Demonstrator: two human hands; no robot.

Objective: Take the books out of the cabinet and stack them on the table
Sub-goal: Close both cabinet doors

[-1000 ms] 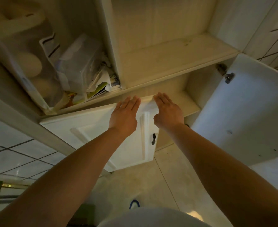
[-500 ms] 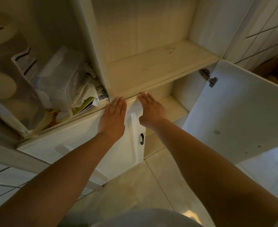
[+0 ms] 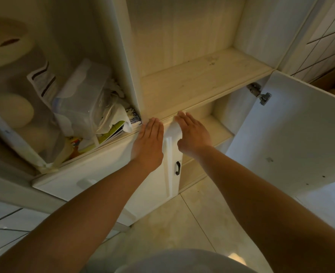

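Head view: looking down at a pale cabinet [image 3: 192,79] above a tiled floor [image 3: 182,223].
Left hand [image 3: 149,142]: flat, fingers straight and together, palm pressed on the upper front of the left cabinet door [image 3: 103,180], fingertips at the shelf edge.
Right hand [image 3: 192,133]: flat, fingers straight, laid over the top corner of that same door, just beside the left hand; holding nothing.
Hands: near each other, not touching, split by the door's raised edge.
Door handle [image 3: 178,168]: small, dark, just below the right wrist.
Right door [image 3: 292,138]: swung wide open, metal hinge [image 3: 260,93] at its top corner.
Lower compartment [image 3: 218,125]: open behind the right hand; contents cannot be told.
Books: thin printed covers [image 3: 113,133] lying flat at the bottom of the left open compartment, under crumpled white paper [image 3: 113,113]; cannot tell how many.
Left compartment, other: clear plastic container [image 3: 80,99] and a clear bag of pale rolls [image 3: 11,107].
Middle shelf [image 3: 198,79]: bare wood.
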